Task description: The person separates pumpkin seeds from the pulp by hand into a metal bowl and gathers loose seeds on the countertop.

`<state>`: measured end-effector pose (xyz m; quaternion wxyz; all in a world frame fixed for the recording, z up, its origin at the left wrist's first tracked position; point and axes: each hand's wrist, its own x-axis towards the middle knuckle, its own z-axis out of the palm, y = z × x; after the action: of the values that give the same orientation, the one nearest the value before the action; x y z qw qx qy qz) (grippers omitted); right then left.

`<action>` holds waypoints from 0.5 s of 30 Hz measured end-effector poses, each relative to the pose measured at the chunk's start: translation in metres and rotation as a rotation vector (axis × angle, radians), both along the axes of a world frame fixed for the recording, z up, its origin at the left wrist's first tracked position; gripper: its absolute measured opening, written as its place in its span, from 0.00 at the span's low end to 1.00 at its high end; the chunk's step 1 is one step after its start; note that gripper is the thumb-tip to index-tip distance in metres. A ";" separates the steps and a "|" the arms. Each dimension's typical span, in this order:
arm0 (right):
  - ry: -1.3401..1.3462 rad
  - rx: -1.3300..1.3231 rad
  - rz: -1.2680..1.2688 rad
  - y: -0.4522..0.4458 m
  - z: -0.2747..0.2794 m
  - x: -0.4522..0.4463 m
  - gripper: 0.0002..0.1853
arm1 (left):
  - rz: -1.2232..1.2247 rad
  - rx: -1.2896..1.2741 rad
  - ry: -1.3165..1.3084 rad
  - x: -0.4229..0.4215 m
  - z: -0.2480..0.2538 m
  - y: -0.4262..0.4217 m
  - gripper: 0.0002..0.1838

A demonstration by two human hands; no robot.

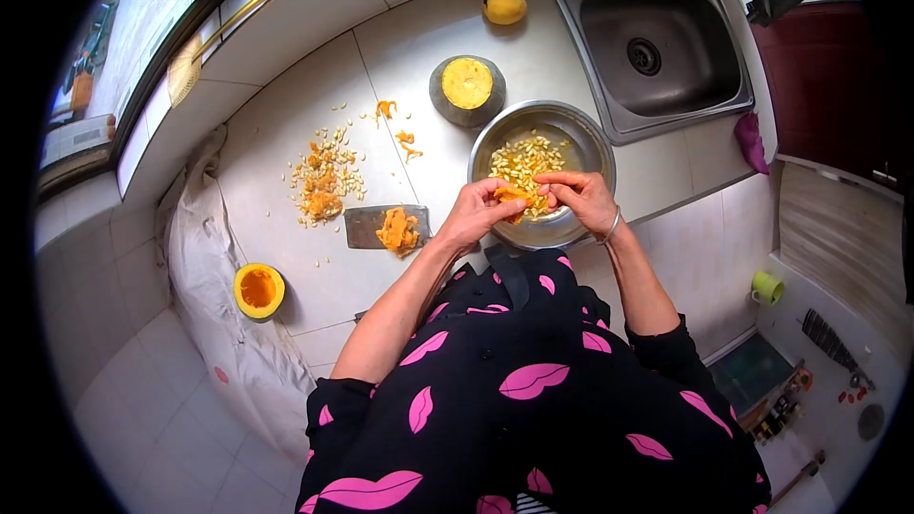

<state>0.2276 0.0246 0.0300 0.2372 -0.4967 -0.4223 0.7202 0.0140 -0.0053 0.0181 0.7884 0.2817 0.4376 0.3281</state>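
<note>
Over the near side of a steel bowl (602, 148), my left hand (481, 214) grips a clump of orange pumpkin pulp (515, 198). My right hand (583, 200) is beside it, thumb and fingers pinched together; what lies between those fingertips is too small to make out. Many pale pumpkin seeds (526, 160) lie in the bowl. To the left, a cleaver blade (362, 228) carries another heap of pulp (398, 231). Beyond it is a pile of seeds mixed with pulp (326, 176) on the tiled counter.
A cut dark-green pumpkin (466, 88) stands behind the bowl, near a yellow fruit (505, 7). A hollowed pumpkin piece (258, 290) sits at the left by a pale cloth (214, 295). The steel sink (657, 52) is at the back right; a purple cloth (751, 143) hangs by its corner.
</note>
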 end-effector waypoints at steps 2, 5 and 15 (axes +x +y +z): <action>0.000 0.003 0.003 0.000 0.004 -0.003 0.13 | -0.002 -0.001 0.010 0.000 0.002 0.001 0.09; -0.023 0.044 0.082 0.002 0.012 -0.009 0.12 | -0.007 -0.017 0.004 -0.002 0.006 0.003 0.08; -0.038 0.010 0.065 -0.002 0.004 -0.014 0.12 | 0.044 -0.011 -0.004 -0.001 0.007 0.000 0.08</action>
<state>0.2132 0.0228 0.0336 0.2080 -0.4950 -0.4462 0.7159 0.0126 -0.0056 0.0253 0.7833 0.2672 0.4439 0.3434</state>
